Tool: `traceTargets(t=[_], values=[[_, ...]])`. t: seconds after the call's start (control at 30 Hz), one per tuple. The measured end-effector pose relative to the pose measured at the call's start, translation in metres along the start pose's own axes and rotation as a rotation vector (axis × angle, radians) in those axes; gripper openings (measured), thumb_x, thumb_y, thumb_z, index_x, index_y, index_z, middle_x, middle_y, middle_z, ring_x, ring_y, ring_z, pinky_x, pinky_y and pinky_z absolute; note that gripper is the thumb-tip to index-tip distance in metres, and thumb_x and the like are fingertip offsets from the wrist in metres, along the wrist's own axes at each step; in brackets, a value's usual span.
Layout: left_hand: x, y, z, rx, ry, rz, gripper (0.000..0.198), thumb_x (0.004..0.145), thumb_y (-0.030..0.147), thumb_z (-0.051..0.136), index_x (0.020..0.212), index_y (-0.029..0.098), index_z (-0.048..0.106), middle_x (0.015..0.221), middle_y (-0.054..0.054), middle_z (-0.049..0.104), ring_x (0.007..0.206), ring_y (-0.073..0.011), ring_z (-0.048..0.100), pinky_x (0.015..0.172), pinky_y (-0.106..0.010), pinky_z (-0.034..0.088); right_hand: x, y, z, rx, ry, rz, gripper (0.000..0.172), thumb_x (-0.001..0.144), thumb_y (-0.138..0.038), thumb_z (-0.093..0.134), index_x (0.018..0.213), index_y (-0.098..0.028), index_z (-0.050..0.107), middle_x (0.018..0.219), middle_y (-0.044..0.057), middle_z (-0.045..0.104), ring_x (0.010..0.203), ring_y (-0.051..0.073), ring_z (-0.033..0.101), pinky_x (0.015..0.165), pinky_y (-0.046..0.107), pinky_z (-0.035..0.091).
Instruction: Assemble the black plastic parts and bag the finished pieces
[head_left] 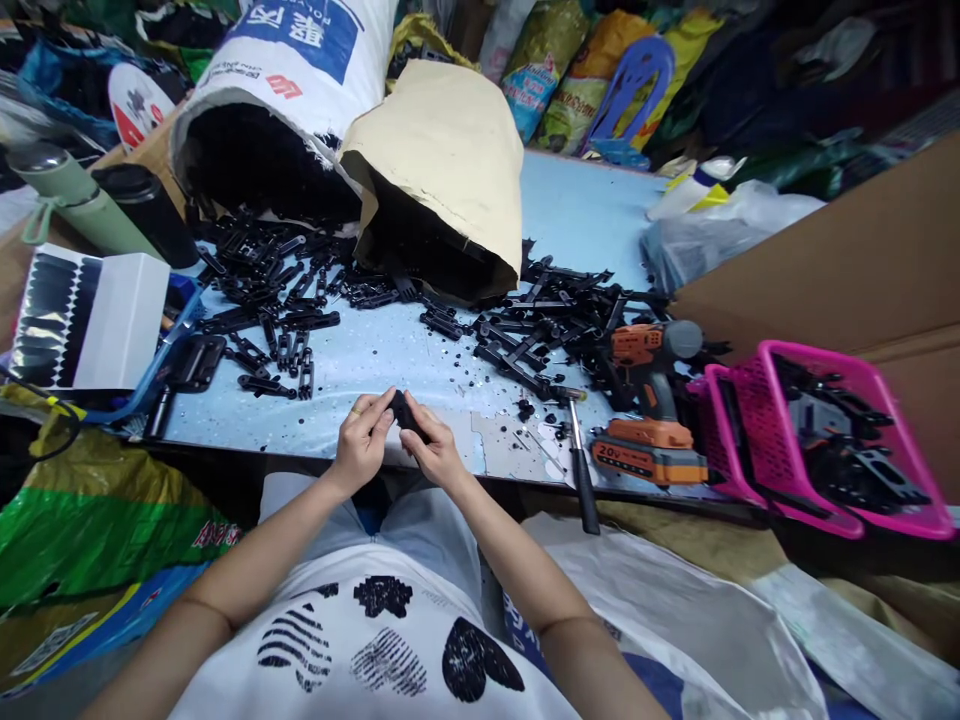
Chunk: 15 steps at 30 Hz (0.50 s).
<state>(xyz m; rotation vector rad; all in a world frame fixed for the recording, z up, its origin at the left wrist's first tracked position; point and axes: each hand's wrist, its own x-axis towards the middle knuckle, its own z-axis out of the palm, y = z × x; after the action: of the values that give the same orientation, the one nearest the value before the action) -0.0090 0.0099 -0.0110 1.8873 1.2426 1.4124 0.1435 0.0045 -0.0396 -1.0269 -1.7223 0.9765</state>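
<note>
Both my hands meet at the near edge of a light blue table point(390, 355), pinching one small black plastic part point(406, 412) between them. My left hand point(361, 440) grips its left end with bent fingers; a ring shows on one finger. My right hand point(433, 450) holds the part's right side from below. Heaps of similar black plastic parts point(270, 295) lie spread on the table beyond my hands, with another heap point(551, 320) to the right.
Two open sacks, a white one point(285, 100) and a tan one point(442, 160), spill black parts at the back. An orange cordless drill point(649, 400) and a hammer point(579, 455) lie right of my hands. A pink basket point(825, 440) holds parts. A white box point(90, 320) and bottles point(75, 195) sit left.
</note>
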Motion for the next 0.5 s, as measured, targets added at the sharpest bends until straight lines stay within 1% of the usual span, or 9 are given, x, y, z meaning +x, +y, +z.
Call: traceTargets(t=[0.07, 0.13, 0.2, 0.23, 0.27, 0.33, 0.4, 0.43, 0.5], values=[[0.001, -0.006, -0.003, 0.008, -0.091, 0.025, 0.034, 0.094, 0.027, 0.042, 0.123, 0.018, 0.057, 0.098, -0.008, 0.061, 0.091, -0.0158, 0.057, 0.081, -0.03, 0.047, 0.0, -0.001, -0.001, -0.045, -0.036, -0.013, 0.056, 0.092, -0.042, 0.046, 0.143, -0.025, 0.034, 0.102, 0.007, 0.057, 0.082, 0.016, 0.057, 0.078, 0.033, 0.05], [-0.001, -0.013, -0.005, 0.079, -0.122, -0.042, 0.036, 0.095, 0.029, 0.038, 0.124, 0.019, 0.056, 0.101, -0.009, 0.061, 0.093, -0.0173, 0.058, 0.083, -0.032, 0.048, 0.01, 0.002, -0.011, -0.135, -0.165, -0.023, 0.055, 0.093, -0.043, 0.043, 0.144, -0.024, 0.032, 0.11, 0.008, 0.058, 0.091, 0.017, 0.057, 0.083, 0.033, 0.048], [-0.004, -0.019, -0.006, 0.23, -0.133, -0.148, 0.04, 0.095, 0.028, 0.037, 0.132, 0.019, 0.048, 0.112, -0.012, 0.058, 0.102, -0.021, 0.057, 0.087, -0.037, 0.047, 0.032, 0.01, -0.03, -0.302, -0.31, -0.017, 0.053, 0.094, -0.043, 0.04, 0.143, -0.023, 0.035, 0.116, 0.009, 0.058, 0.099, 0.018, 0.056, 0.087, 0.034, 0.046], [-0.005, -0.022, -0.005, 0.327, -0.168, -0.172, 0.043, 0.093, 0.027, 0.039, 0.136, 0.019, 0.043, 0.12, -0.014, 0.054, 0.109, -0.0238, 0.054, 0.091, -0.04, 0.045, 0.047, 0.017, -0.043, -0.418, -0.334, 0.006, 0.051, 0.095, -0.042, 0.04, 0.141, -0.022, 0.038, 0.117, 0.009, 0.058, 0.102, 0.019, 0.055, 0.088, 0.034, 0.045], [-0.005, -0.024, -0.004, 0.423, -0.24, -0.16, 0.047, 0.091, 0.025, 0.042, 0.138, 0.021, 0.039, 0.128, -0.015, 0.049, 0.116, -0.0268, 0.049, 0.096, -0.045, 0.041, 0.065, 0.025, -0.06, -0.554, -0.313, 0.041, 0.048, 0.095, -0.042, 0.04, 0.138, -0.021, 0.043, 0.118, 0.01, 0.058, 0.103, 0.02, 0.054, 0.088, 0.034, 0.044], [-0.001, -0.026, -0.002, 0.566, -0.468, -0.032, 0.051, 0.088, 0.019, 0.046, 0.138, 0.026, 0.039, 0.137, -0.013, 0.043, 0.127, -0.0303, 0.039, 0.104, -0.054, 0.029, 0.107, 0.045, -0.097, -0.844, -0.102, 0.159, 0.042, 0.095, -0.036, 0.04, 0.127, -0.013, 0.054, 0.117, 0.013, 0.058, 0.105, 0.021, 0.051, 0.084, 0.032, 0.042], [0.008, -0.027, 0.002, 0.635, -0.704, 0.135, 0.047, 0.087, 0.012, 0.044, 0.131, 0.029, 0.046, 0.129, -0.009, 0.052, 0.125, -0.028, 0.041, 0.107, -0.059, 0.02, 0.148, 0.063, -0.134, -1.021, 0.028, 0.232, 0.034, 0.095, -0.021, 0.038, 0.107, 0.0, 0.062, 0.11, 0.02, 0.059, 0.105, 0.02, 0.048, 0.085, 0.032, 0.037], [0.013, -0.026, 0.004, 0.657, -0.793, 0.196, 0.045, 0.088, 0.01, 0.042, 0.128, 0.029, 0.049, 0.121, -0.008, 0.057, 0.119, -0.0257, 0.046, 0.107, -0.058, 0.019, 0.166, 0.07, -0.15, -1.047, 0.044, 0.242, 0.032, 0.094, -0.016, 0.039, 0.096, 0.004, 0.064, 0.104, 0.022, 0.061, 0.103, 0.019, 0.047, 0.086, 0.032, 0.036], [0.023, -0.021, 0.008, 0.71, -0.886, 0.244, 0.041, 0.089, 0.007, 0.039, 0.124, 0.024, 0.051, 0.106, -0.007, 0.062, 0.104, -0.0221, 0.054, 0.104, -0.053, 0.026, 0.193, 0.081, -0.172, -1.056, 0.039, 0.239, 0.03, 0.092, -0.01, 0.041, 0.076, 0.006, 0.062, 0.087, 0.02, 0.064, 0.097, 0.015, 0.047, 0.087, 0.033, 0.032]])
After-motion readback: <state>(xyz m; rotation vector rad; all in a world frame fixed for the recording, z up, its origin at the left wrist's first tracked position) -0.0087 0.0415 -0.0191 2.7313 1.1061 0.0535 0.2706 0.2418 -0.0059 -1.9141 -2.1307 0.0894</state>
